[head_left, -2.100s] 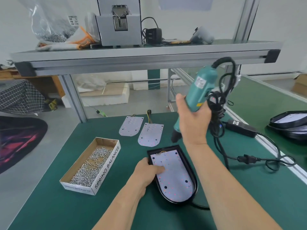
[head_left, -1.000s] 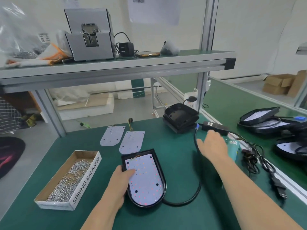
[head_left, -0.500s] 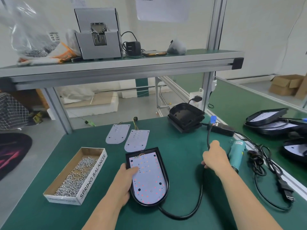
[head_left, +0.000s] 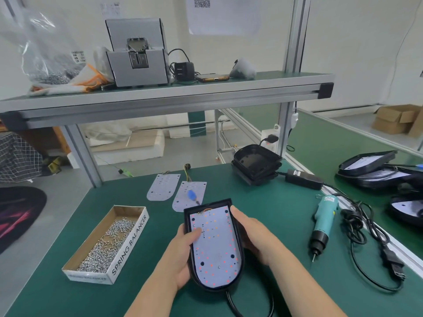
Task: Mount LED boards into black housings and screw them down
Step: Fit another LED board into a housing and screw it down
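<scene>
Gripping housing with seated board, left hand and right hand both clamped; screwdriver newly laid on table; screwing seemingly done.

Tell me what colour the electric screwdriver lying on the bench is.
The screwdriver is teal with a black nose, seen in the head view.

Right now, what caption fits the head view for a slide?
Left hand and right hand grip a housing with its LED board; screwdriver lies right, screw box left.

walls: white, top | floor: grey, left | bench: green mat | shelf: aluminium frame, upper half
</scene>
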